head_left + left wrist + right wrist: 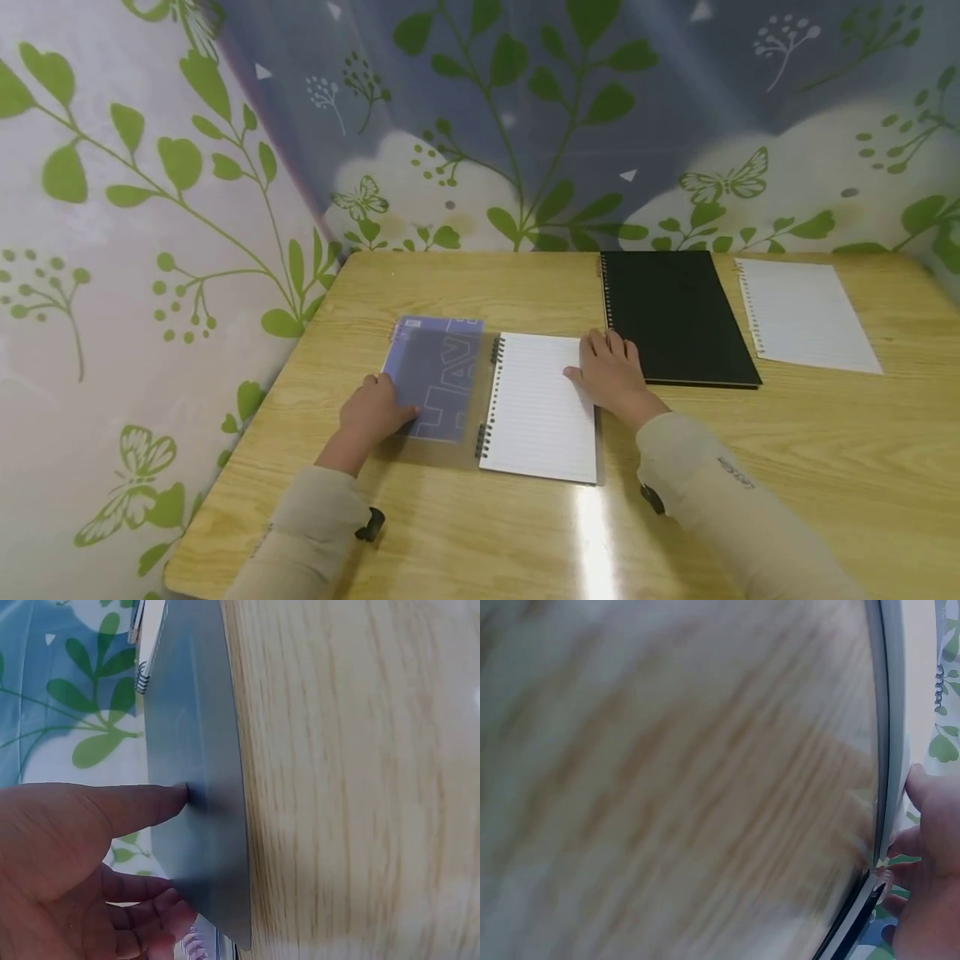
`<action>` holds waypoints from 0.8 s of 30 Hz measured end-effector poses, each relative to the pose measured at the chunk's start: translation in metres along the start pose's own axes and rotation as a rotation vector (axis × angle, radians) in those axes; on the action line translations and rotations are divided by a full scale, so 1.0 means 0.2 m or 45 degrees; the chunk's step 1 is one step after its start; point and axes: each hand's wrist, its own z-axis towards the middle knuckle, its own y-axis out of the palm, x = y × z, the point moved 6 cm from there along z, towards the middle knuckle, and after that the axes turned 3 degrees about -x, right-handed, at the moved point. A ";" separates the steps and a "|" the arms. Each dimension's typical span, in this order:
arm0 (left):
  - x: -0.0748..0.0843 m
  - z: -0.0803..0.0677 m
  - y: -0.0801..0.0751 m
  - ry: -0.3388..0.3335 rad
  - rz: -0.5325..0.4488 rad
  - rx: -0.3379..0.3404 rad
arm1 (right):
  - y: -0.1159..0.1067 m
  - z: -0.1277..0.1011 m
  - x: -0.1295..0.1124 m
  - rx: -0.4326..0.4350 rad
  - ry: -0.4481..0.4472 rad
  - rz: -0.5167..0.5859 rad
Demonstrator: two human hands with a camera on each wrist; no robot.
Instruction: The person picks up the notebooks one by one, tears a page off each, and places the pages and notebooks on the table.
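Observation:
A small spiral notebook lies open on the wooden table (825, 450). Its translucent blue cover (438, 371) is folded out to the left and its white lined page (536, 408) faces up. My left hand (375, 408) holds the cover's near left edge. In the left wrist view the thumb (146, 804) lies on the cover (199, 735) and the fingers curl at its lower edge. My right hand (607, 358) rests on the page's right edge, fingers reaching toward a shut black spiral notebook (675, 317). In the right wrist view the thumb (922, 787) touches the page edge (891, 712).
A loose white lined sheet (806, 315) lies at the far right of the table, beside the black notebook. Walls with a green leaf pattern (150, 208) close in the table at the left and back. The table's near edge runs below my forearms.

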 end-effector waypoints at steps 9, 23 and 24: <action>0.04 -0.02 -0.02 0.005 0.072 0.007 | -0.04 -0.02 -0.03 0.224 -0.064 -0.062; 0.47 0.05 -0.02 0.575 0.088 -0.045 | 0.00 -0.03 0.01 0.005 0.328 1.291; 0.49 0.07 -0.01 0.613 0.092 -0.070 | 0.01 -0.04 0.01 -0.011 0.345 1.269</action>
